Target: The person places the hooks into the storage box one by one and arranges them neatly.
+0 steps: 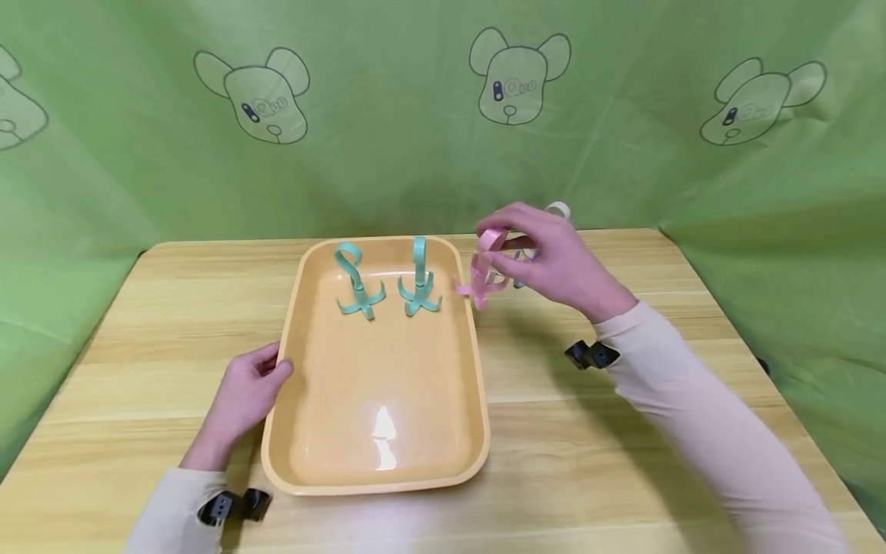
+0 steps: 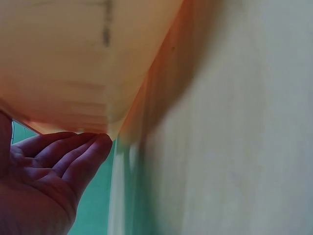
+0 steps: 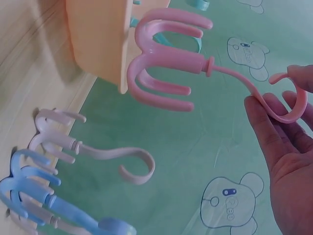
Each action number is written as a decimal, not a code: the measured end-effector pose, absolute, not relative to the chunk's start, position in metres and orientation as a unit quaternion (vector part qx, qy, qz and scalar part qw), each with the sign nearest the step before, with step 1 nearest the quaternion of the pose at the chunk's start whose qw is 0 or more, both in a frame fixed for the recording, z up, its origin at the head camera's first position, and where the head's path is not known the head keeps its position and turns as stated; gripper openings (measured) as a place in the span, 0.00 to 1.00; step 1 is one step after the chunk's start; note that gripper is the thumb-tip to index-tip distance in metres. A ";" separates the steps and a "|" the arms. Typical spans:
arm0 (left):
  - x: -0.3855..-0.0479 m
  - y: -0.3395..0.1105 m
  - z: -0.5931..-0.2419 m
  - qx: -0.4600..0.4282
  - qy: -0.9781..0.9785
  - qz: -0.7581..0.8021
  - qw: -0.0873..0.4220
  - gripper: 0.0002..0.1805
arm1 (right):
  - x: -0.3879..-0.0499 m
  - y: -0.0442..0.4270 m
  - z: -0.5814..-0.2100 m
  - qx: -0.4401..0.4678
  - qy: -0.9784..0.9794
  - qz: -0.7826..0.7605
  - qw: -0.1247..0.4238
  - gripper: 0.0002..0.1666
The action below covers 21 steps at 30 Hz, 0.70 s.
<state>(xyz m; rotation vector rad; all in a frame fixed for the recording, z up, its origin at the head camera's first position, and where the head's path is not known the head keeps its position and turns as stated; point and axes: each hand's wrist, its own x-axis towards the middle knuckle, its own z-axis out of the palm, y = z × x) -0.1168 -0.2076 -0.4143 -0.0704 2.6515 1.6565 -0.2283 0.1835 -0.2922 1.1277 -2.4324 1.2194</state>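
My right hand (image 1: pixel 554 254) pinches the curved top of a pink rotating hook hanger (image 3: pixel 171 61), whose several prongs hang lowest. In the head view the hanger is raised beside the right rim of a light orange tray (image 1: pixel 388 377). My left hand (image 1: pixel 245 392) grips the tray's left rim, thumb over the edge and fingers along the outer wall (image 2: pixel 63 93). Two green hook hangers (image 1: pixel 360 296) stand upright at the far end inside the tray. A white hook hanger (image 3: pixel 56 137) and a blue hook hanger (image 3: pixel 29 188) stand beyond my right hand, mostly hidden in the head view.
Another pale hook hanger (image 3: pixel 41 213) is partly covered by the blue one. The tray rests on a wooden table (image 1: pixel 166 308). Green cloth (image 1: pixel 388 169) with animal-head drawings hangs behind the table and along its sides.
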 end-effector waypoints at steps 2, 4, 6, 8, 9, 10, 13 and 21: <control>-0.117 -0.207 -0.414 -0.021 0.847 0.530 0.008 0.23 | -0.228 0.180 -0.292 0.385 -0.821 0.412 0.094 0.19; -0.117 -0.207 -0.415 -0.022 0.847 0.531 0.008 0.23 | -0.229 0.177 -0.290 0.388 -0.821 0.409 0.093 0.19; -0.117 -0.207 -0.415 -0.022 0.848 0.530 0.007 0.23 | -0.229 0.174 -0.289 0.391 -0.821 0.406 0.093 0.19; -0.117 -0.207 -0.415 -0.023 0.848 0.530 0.006 0.23 | -0.231 0.171 -0.289 0.394 -0.820 0.404 0.090 0.19; -0.117 -0.208 -0.415 -0.024 0.848 0.529 0.006 0.23 | -0.231 0.169 -0.289 0.397 -0.820 0.404 0.087 0.19; -0.117 -0.208 -0.415 -0.024 0.848 0.529 0.005 0.23 | -0.232 0.168 -0.290 0.398 -0.819 0.404 0.084 0.18; -0.117 -0.207 -0.415 -0.025 0.849 0.528 0.005 0.23 | -0.232 0.164 -0.292 0.404 -0.817 0.404 0.079 0.19; -0.117 -0.207 -0.415 -0.021 0.849 0.527 0.006 0.23 | -0.232 0.154 -0.294 0.421 -0.817 0.386 0.081 0.18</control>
